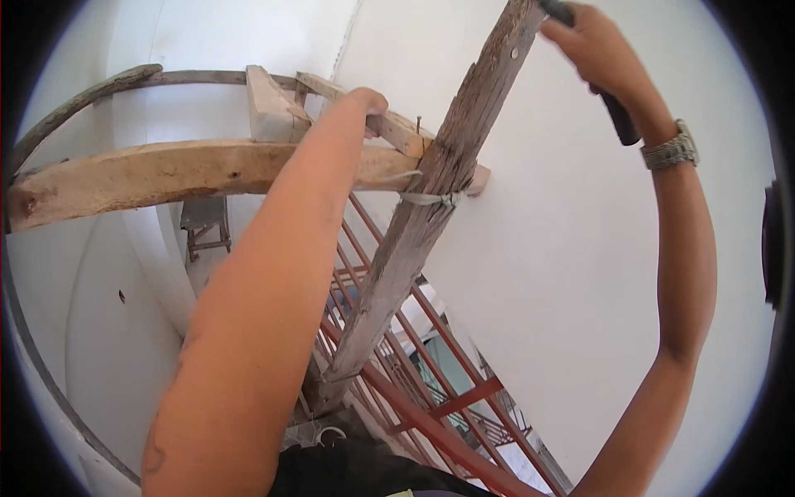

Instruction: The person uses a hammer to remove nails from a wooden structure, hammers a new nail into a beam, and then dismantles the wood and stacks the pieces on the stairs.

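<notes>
My left hand (pixel 368 108) is closed around a short wooden batten (pixel 402 135), its fingers mostly hidden behind the wood. A nail (pixel 418 124) stands upright in the batten's end, close to a weathered upright post (pixel 464 124). My right hand (pixel 600 50) is raised at the upper right, wrapped around the black handle (pixel 619 118) of what looks like a hammer; its head is out of view. A thick curved timber (pixel 149 176) crosses below the batten and meets the post. Pale cord (pixel 431 199) is tied around the post at this joint.
A wooden block (pixel 272 108) sits on the curved timber. Behind it runs a thin bent pole (pixel 79 103). Red metal railings (pixel 439 406) slope below the post. Farther down are a small wooden stand (pixel 205 224) and a bucket (pixel 331 436). White walls (pixel 563 273) surround the space.
</notes>
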The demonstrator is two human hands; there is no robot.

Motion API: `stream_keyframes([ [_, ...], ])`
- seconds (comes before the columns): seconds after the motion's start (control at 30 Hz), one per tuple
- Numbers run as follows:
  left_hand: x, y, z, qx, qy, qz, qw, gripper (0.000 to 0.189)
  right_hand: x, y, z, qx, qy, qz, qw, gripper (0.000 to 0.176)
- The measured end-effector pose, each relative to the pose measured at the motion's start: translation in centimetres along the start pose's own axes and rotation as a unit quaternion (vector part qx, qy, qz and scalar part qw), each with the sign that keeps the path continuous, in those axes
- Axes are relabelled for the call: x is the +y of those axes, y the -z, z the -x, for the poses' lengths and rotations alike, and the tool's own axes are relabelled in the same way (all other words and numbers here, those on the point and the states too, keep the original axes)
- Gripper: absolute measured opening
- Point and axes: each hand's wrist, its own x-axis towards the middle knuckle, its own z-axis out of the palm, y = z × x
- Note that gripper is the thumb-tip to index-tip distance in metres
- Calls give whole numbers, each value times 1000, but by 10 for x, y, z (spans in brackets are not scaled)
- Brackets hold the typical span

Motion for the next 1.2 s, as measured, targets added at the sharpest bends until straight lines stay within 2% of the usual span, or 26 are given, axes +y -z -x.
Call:
stream_keyframes([
  [0.07, -1, 1, -12, -27, 10, -27, 999, 46, -42, 36, -7, -14, -206, -25, 978, 39],
  [0.13, 2, 3, 8, -12, 0, -16, 1000, 44, -45, 35, -11, 86, -217, -119, 965, 43],
  [0.17, 2, -3, 15, -12, -4, -14, 1000, 43, -42, 26, -9, 95, -186, -181, 961, 46],
  [0.2, 4, -9, 22, -7, -2, -17, 1000, 40, -11, -8, -5, 68, -109, -188, 974, 34],
  [0.23, 4, -6, 11, 2, 0, -19, 1000, 38, 18, -41, 3, 42, -29, -197, 979, 39],
  [0.27, 2, -6, 15, 11, 6, -25, 1000, 37, -5, -53, 25, -98, -105, -109, 984, 35],
  [0.3, 3, -5, 4, 16, 27, -26, 999, 38, 11, -75, 38, -267, -30, -6, 963, 34],
  [0.33, 1, -7, 6, 17, 24, -28, 999, 38, -24, -65, 51, -400, -104, 42, 910, 35],
  [0.4, 5, -5, 15, 18, 11, -26, 999, 39, 22, -88, 30, -330, 53, 55, 941, 40],
  [0.43, 1, -7, 17, 17, 15, -33, 999, 39, 2, -62, 25, -324, -11, 91, 942, 35],
  [0.5, 7, -6, 18, 19, 15, -50, 998, 40, -5, -26, 19, -209, -75, -1, 975, 35],
  [0.53, 7, -9, 16, 20, 15, -52, 998, 37, 4, -14, 11, -125, -67, -18, 990, 31],
  [0.6, 8, -6, 19, 30, 20, -56, 998, 34, -44, 26, -3, -9, -201, -73, 977, 41],
  [0.63, 9, -5, 23, 41, 16, -47, 998, 34, -51, 34, -7, 61, -215, -112, 968, 39],
  [0.67, 10, -5, 24, 49, 13, -40, 998, 33, -43, 24, -2, 85, -193, -134, 968, 38],
  [0.73, 6, -9, 21, 43, 15, -31, 998, 34, -16, -20, 13, 38, -123, -144, 981, 37],
  [0.83, 3, -4, 4, 21, 5, -40, 999, 37, -9, -70, 68, -254, -36, -55, 965, 35],
  [0.9, 8, -3, 15, 7, 2, -50, 999, 36, -5, -69, 67, -307, 15, -28, 951, 35],
  [0.93, 4, -4, 8, 1, 4, -51, 999, 36, 4, -78, 48, -319, -42, 30, 946, 32],
  [0.97, 4, -2, 17, 20, 6, -49, 999, 36, -5, -59, 42, -296, -68, 18, 953, 43],
  [1.0, 5, -4, 18, 38, 8, -49, 998, 36, 0, -49, 36, -248, -78, -21, 965, 33],
  [1.03, 5, -8, 16, 53, 9, -50, 997, 36, 3, -29, 31, -173, -87, -42, 980, 33],
  [1.07, 5, -8, 5, 40, 10, -45, 998, 36, 41, -17, 13, -97, -111, -45, 988, 29],
  [1.1, 4, -6, -2, 27, 12, -40, 999, 36, -61, 19, 10, -58, -250, -14, 966, 31],
  [1.17, 3, -1, -10, 7, 14, -50, 999, 36, -46, 30, 0, 108, -207, -102, 967, 27],
  [1.2, 6, 2, -8, -3, 13, -66, 998, 36, -32, 21, 4, 121, -178, -142, 966, 26],
])
